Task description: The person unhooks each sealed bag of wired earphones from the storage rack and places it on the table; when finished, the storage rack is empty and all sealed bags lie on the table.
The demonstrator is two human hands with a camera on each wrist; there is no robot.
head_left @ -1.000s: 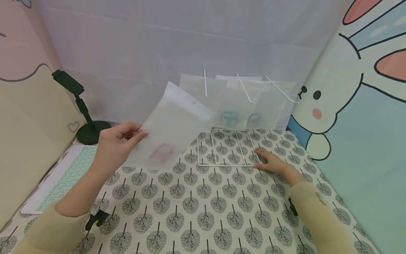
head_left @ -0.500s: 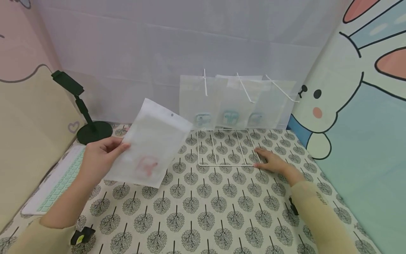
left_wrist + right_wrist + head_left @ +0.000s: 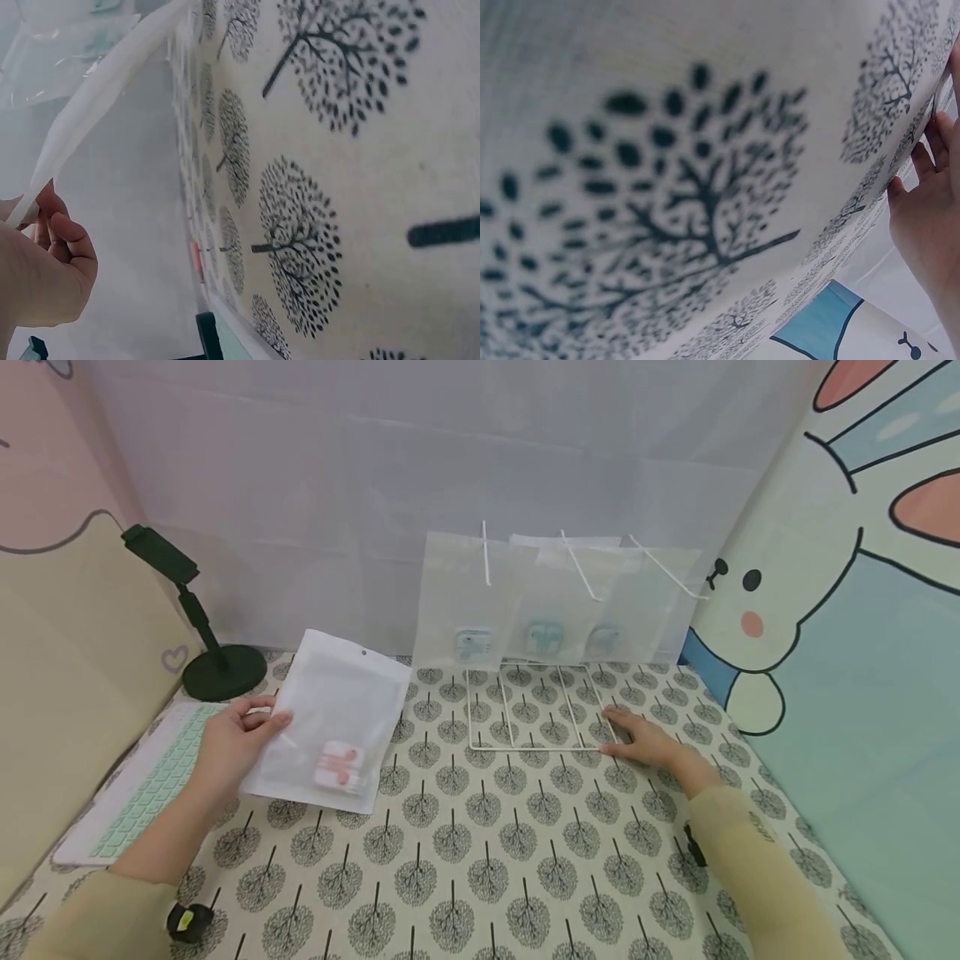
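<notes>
My left hand [image 3: 234,739] pinches the left edge of a translucent zip bag [image 3: 311,706] with a hang hole near its top. Pink-and-white earphones [image 3: 339,767] show through its lower part. In the left wrist view the bag [image 3: 90,97] appears as a pale strip rising from the fingers. My right hand [image 3: 639,739] rests at the right side of a white wire rack base [image 3: 540,749], thumb and fingers spread and touching it. From the rack's prongs [image 3: 486,556] hang similar bags [image 3: 453,585] with bluish earphones [image 3: 545,637] inside.
A white-and-green keyboard [image 3: 153,785] lies at the left edge. Behind it stands a dark green phone stand [image 3: 225,672]. The table wears a tree-print cloth [image 3: 450,860]. A pale curtain [image 3: 300,485] closes the back, and a rabbit-print panel [image 3: 862,693] the right side.
My left hand has moved left and down with the bag, away from the rack. The bag's earphones show more clearly, and the leftmost hanging bag is uncovered. My right hand stays put.
</notes>
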